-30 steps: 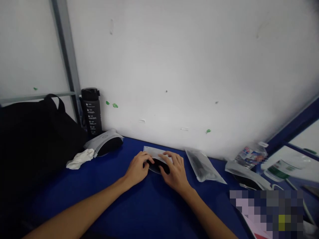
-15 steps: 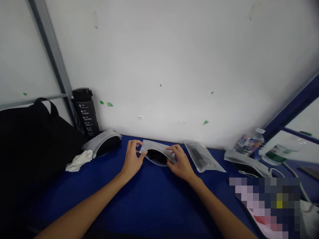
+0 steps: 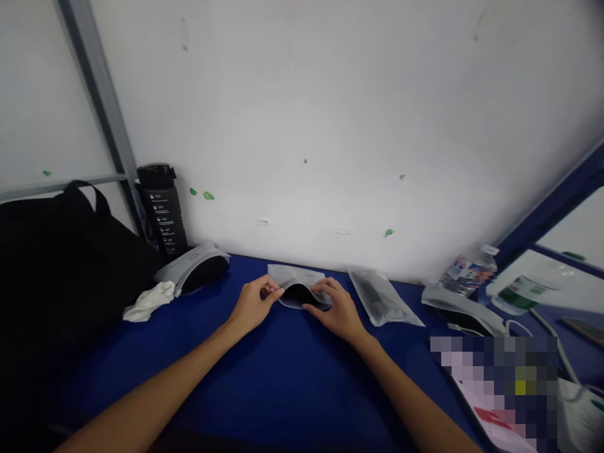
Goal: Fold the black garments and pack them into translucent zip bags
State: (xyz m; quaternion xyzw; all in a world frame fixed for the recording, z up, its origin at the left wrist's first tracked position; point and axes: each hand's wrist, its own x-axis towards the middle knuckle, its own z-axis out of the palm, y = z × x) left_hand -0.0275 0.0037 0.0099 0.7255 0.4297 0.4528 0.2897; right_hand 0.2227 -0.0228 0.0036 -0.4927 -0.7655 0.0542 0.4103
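Pouch [image 3: 295,277], frosted, mouth gaping toward the near side — it lies on the blue table [image 3: 283,390], before the far wall. We pinch its left edge in our left hand [image 3: 255,301], thumb and fingertips together; our right hand [image 3: 337,309], half open, grips the right edge. Just right lies another pouch [image 3: 384,302] — left, a white tissue [image 3: 148,302].

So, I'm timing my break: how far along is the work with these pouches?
Partway, I'd say. The left pouch and far-right pouch already gape open. In hand: the middle pouch, mouth open between left hand and right hand. Perhaps left: the flat pouch, which looks unopened, though whether it needs opening I can't tell.
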